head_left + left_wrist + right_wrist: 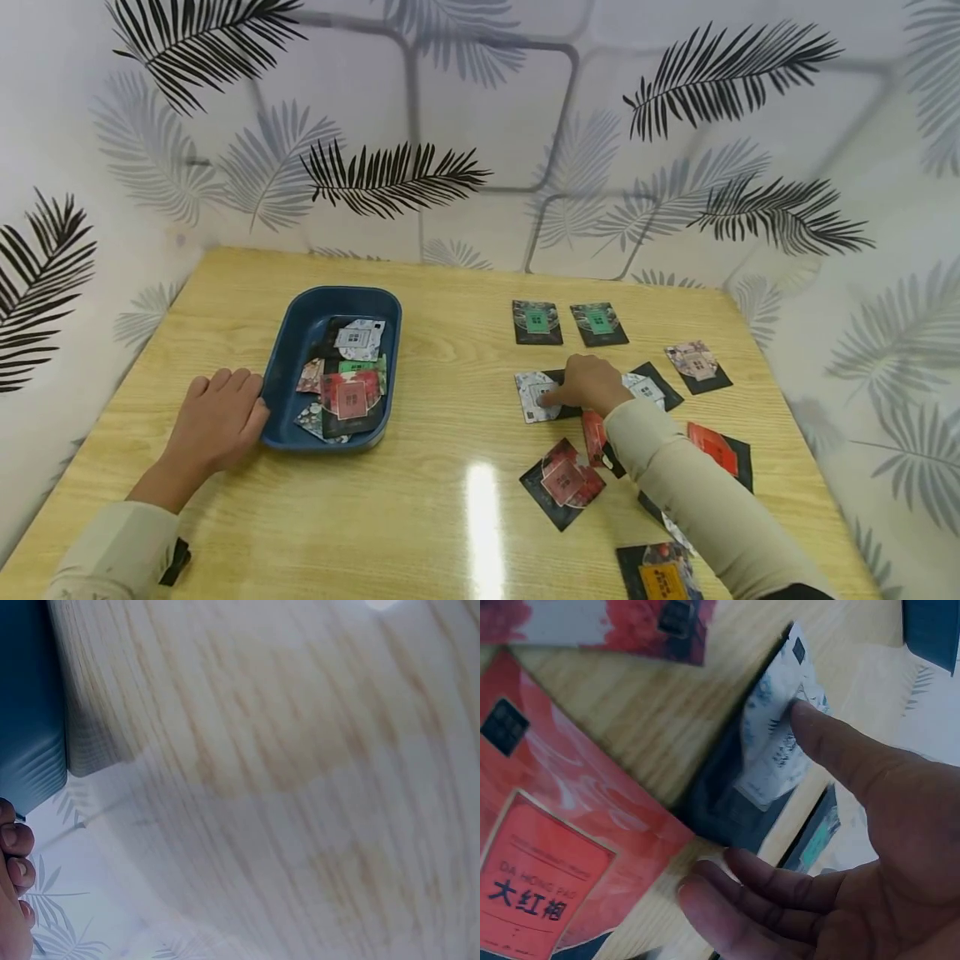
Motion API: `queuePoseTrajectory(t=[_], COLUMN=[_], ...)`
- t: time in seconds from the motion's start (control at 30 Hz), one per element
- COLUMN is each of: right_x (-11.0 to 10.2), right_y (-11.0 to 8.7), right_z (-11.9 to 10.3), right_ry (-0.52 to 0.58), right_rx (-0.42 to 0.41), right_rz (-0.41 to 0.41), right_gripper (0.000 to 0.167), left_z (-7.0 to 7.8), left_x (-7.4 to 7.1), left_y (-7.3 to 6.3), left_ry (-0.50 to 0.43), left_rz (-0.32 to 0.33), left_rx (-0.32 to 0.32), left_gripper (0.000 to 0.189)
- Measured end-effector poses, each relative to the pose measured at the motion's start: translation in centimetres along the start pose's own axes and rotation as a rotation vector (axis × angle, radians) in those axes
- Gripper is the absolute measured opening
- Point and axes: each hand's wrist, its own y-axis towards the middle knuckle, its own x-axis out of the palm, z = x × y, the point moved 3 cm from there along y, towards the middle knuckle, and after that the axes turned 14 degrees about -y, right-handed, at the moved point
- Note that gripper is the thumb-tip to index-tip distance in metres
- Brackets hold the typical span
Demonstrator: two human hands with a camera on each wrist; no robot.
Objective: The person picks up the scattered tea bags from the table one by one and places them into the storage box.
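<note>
My right hand point(592, 385) reaches over a white-and-black tea packet point(534, 398) lying on the table. In the right wrist view its thumb point(817, 724) touches the white patterned half, while the other fingers point(765, 889) lie spread near the dark end. A red Da Hong Pao tea packet point(544, 877) is close beside. On the left, a blue plastic bin point(330, 444) contains several tea packets, a red-and-black one point(352, 400) on top. My left hand point(219, 423) holds the bin's left rim, its curled fingers point(21, 874) at the edge in the left wrist view.
Two green-labelled packets point(537, 323) stand out at the back of the wooden table point(435, 358). A pink-labelled packet point(697, 367), an orange-red one point(716, 454) and a yellow-labelled one point(662, 577) lie around the right arm. A red-labelled packet point(562, 483) is in front.
</note>
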Motion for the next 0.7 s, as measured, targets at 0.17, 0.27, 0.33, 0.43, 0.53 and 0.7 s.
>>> queuePoseTrajectory(t=[0.17, 0.27, 0.33, 0.43, 0.53, 0.7], right_x=[0.3, 0.3, 0.4, 0.5, 0.6, 0.2], right_y=[0.6, 1.2, 1.6, 1.9, 2.2, 2.2], right_z=[0.0, 0.0, 0.0, -0.1, -0.3, -1.3], right_ry=[0.055, 0.117, 0.163, 0.247, 0.357, 0.698], right_rx=[-0.041, -0.064, -0.094, -0.137, -0.184, -0.26], right_rz=[-0.029, -0.029, -0.028, -0.033, -0.048, -0.093], right_gripper=[0.05, 0.047, 0.046, 0.032, 0.022, 0.018], left_z=[0.0, -0.1, -0.2, -0.2, -0.2, -0.2], left_x=[-0.2, -0.2, -0.1, -0.1, -0.1, -0.2], left_y=[0.1, 0.1, 0.1, 0.1, 0.1, 0.1], left_ry=[0.005, 0.008, 0.011, 0.01, 0.011, 0.01], left_rz=[-0.012, -0.009, -0.006, 0.002, 0.009, 0.014], left_rx=[-0.011, -0.011, -0.009, -0.003, 0.007, 0.015], left_gripper=[0.014, 0.014, 0.014, 0.014, 0.014, 0.015])
